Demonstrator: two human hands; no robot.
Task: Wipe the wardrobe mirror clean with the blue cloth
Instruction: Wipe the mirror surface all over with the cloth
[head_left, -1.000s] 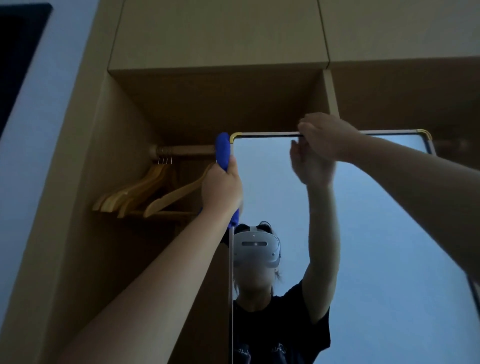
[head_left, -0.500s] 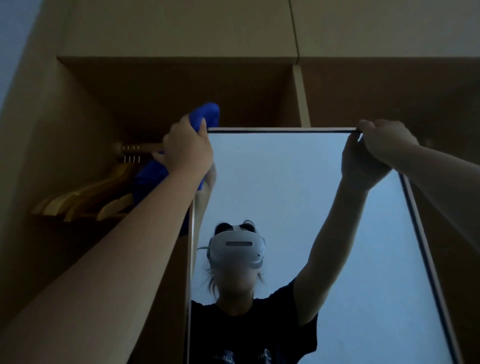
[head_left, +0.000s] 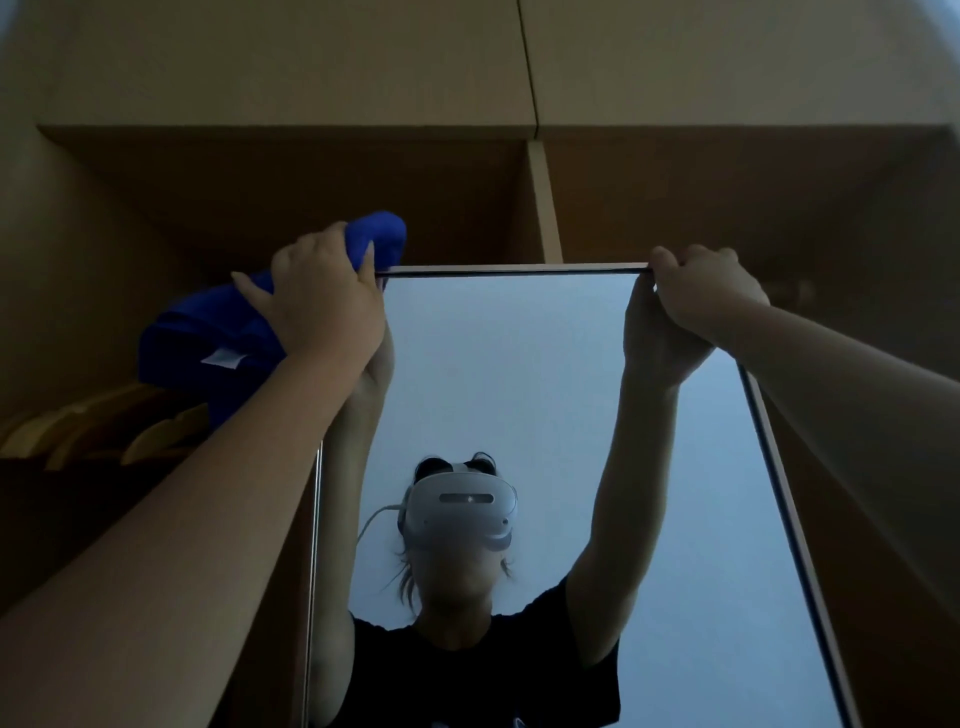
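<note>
1. The left hand (head_left: 324, 301) has its grip closed on the blue cloth (head_left: 218, 338), bunched at the mirror's top left corner; part of the cloth pokes up above the knuckles, and the rest hangs to the left, off the glass.
2. The right hand (head_left: 701, 296) is closed over the top right corner of the wardrobe mirror (head_left: 519, 374), fingers hooked on the frame, apparently steadying it.
3. The relation that matters: the glass lies below and to the right of the cloth-holding grip. The mirror's long axis runs down towards the viewer, and its top edge spans the gap between the two hands. The left hand is the nearer one for wiping, and a stroke would likely run rightward along the top or straight down.
4. Compared with half a second ago, the hands sit at nearly the same corners; more of the cloth now shows to the left, with a white tag (head_left: 223, 358) visible.
5. Wooden hangers (head_left: 104, 431) sit inside the wardrobe, left of the mirror, below the cloth.
</note>
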